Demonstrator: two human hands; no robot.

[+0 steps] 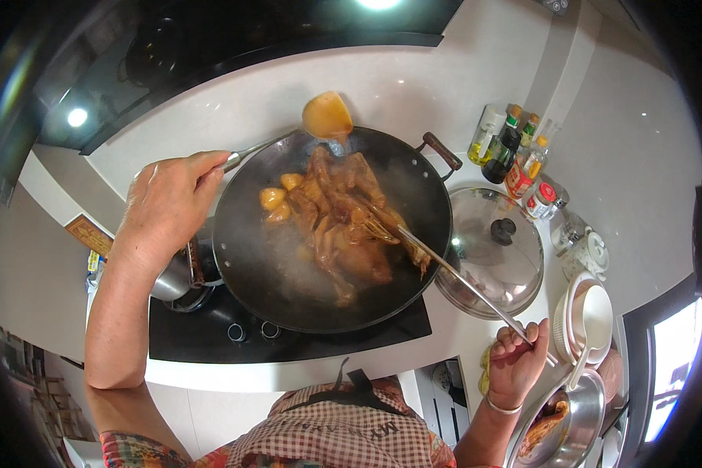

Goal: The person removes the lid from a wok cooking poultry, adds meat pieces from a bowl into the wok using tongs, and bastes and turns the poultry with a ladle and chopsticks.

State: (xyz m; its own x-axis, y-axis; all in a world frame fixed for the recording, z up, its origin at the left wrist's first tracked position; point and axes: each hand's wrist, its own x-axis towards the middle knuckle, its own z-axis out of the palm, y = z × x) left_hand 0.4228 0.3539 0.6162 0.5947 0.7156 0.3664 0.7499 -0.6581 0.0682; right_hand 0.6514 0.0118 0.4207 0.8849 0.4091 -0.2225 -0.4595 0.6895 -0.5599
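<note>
My left hand [167,196] grips the metal handle of a ladle [327,116], raised over the far rim of a large black wok [248,286]. The ladle's bowl is coated with brown sauce, and liquid seems to run from its lower edge. A browned whole bird [345,216] lies in steaming liquid in the wok. Rounded yellow pieces [274,199] of food sit at its left. With my right hand [518,362] I hold long metal chopsticks [474,289] slanting into the wok. Their tips touch the bird's right side; steam blurs the wok's lower left.
The wok stands on a black cooktop [210,339]. At its right lie a glass lid [485,275], several seasoning bottles [503,152], stacked white bowls [594,310] and a steel basin [582,403] with browned food. A steel pot [172,281] sits left, beneath my forearm. A black range hood [257,35] hangs above.
</note>
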